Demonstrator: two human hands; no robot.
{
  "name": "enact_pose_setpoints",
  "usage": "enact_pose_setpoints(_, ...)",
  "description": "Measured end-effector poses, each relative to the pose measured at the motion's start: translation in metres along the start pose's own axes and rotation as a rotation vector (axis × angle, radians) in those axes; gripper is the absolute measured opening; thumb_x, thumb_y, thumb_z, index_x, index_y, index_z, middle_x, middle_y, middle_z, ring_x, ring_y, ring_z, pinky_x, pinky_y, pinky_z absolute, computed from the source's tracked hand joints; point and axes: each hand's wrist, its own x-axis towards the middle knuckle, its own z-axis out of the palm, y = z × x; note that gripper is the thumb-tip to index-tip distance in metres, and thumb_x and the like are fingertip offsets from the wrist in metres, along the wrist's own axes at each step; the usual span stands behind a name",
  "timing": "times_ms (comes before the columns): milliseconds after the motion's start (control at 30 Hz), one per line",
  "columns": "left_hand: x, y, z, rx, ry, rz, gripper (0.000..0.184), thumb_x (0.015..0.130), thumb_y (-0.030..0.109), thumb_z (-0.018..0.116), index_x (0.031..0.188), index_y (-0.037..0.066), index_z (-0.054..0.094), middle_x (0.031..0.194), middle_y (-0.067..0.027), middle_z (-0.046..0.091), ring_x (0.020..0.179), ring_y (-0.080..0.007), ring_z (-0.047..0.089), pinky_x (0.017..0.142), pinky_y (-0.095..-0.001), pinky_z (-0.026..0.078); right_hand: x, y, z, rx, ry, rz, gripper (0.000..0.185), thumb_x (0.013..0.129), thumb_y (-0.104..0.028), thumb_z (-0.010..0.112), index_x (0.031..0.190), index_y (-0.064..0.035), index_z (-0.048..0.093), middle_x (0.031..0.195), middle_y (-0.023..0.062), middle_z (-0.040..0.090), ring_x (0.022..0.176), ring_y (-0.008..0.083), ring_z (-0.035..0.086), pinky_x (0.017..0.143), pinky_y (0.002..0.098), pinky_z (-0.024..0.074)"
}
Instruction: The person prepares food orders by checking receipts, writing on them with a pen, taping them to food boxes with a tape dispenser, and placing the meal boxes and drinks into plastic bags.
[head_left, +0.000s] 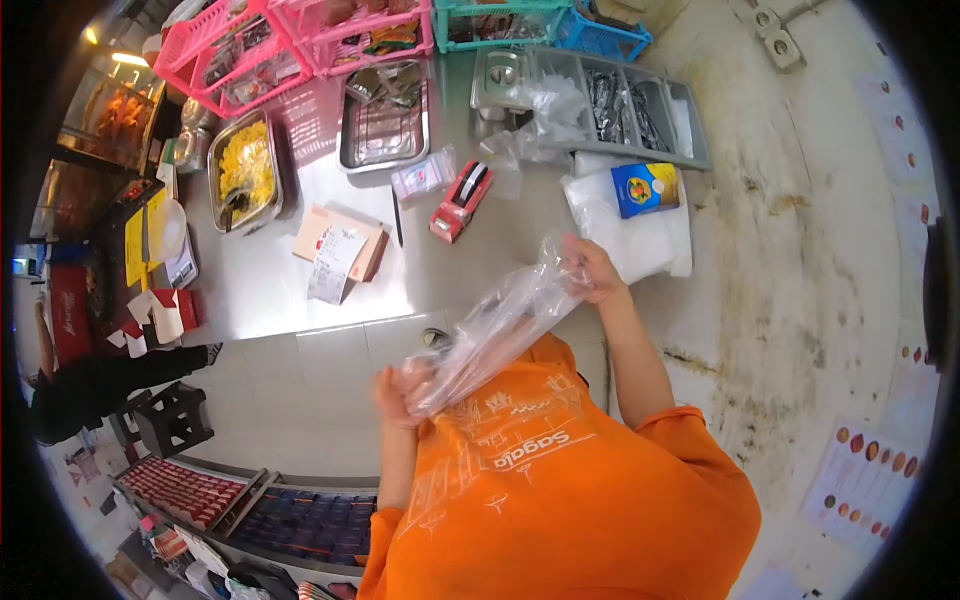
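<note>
Stretching between the left hand point(392, 398) and right hand point(595, 270), each pinching an end, the bag point(497, 332) hangs before the shirt point(580, 500), seemingly unfilled; the box point(371, 252), receipt point(337, 266) on top, lies outside it on the table point(245, 295).

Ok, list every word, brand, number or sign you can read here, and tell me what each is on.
"Sagala", as best it reads: orange shirt.
Receipt on the box: printed, too small to read.
Blue-and-yellow packet: too small to read.
Wall poster: too small to read.
Red panel at left: lettering too blurred.
</note>
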Motion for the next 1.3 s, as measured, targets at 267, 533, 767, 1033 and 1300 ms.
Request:
enact_pose_setpoints(267,0.059,0.007,0.014,0.391,-0.724,-0.011,0.067,0.068,0.029,0.080,0.121,-0.003,0.055,0.109,-0.0098,0.059,0.089,-0.0169,0.059,0.070,-0.0332,0.050,0.085,-0.027,-0.038,-0.452,0.093,0.022,0.018,0.093,-0.027,0.061,0.089,-0.0090,0.058,0.063,0.0005,0.053,0.046,0.0094,0.046,0.041,0.0255,0.0358)
enact_pose_setpoints(533,0.076,-0.016,0.076,0.724,0.345,0.225,0.034,0.089,0.016,0.061,0.119,0.001,0.060,0.089,-0.0041,0.062,0.075,-0.0122,0.058,0.064,-0.0276,0.048,0.174,-0.093,-0.002,-1.898,0.598,-0.568,0.020,0.085,-0.023,0.066,0.095,-0.0055,0.067,0.073,0.0162,0.062,0.067,0.0331,0.063,0.064,0.0437,0.0497)
enact_pose_setpoints(767,0.109,-0.020,0.105,0.463,0.379,0.231,0.039,0.103,0.027,0.036,0.131,0.006,0.055,0.070,0.0058,0.047,0.060,-0.0040,0.041,0.053,-0.0194,0.037,0.116,-0.122,0.058,-1.365,0.525,-1.149,0.012,0.083,-0.013,0.064,0.090,-0.0048,0.066,0.100,0.0143,0.064,0.099,0.0372,0.060,0.086,0.0427,0.0471)
enact_pose_setpoints(1033,0.125,-0.006,0.110,0.286,0.194,0.031,0.041,0.102,0.042,0.037,0.134,0.023,0.054,0.069,0.0038,0.039,0.053,-0.0048,0.033,0.045,-0.0185,0.032,0.110,0.083,0.034,-2.186,-0.610,0.100,0.027,0.085,-0.027,0.058,0.095,-0.0044,0.067,0.096,0.0193,0.068,0.084,0.0350,0.066,0.075,0.0466,0.0520)
enact_pose_setpoints(1300,0.104,0.043,0.045,1.176,0.939,0.705,0.078,0.083,0.042,0.068,0.128,-0.017,0.041,0.121,-0.0345,0.052,0.116,-0.0439,0.050,0.099,-0.0456,0.040,0.152,0.029,0.196,-1.812,-0.502,-0.180,0.031,0.089,-0.026,0.059,0.106,-0.0011,0.064,0.093,0.0192,0.068,0.091,0.0398,0.064,0.083,0.0437,0.0502)
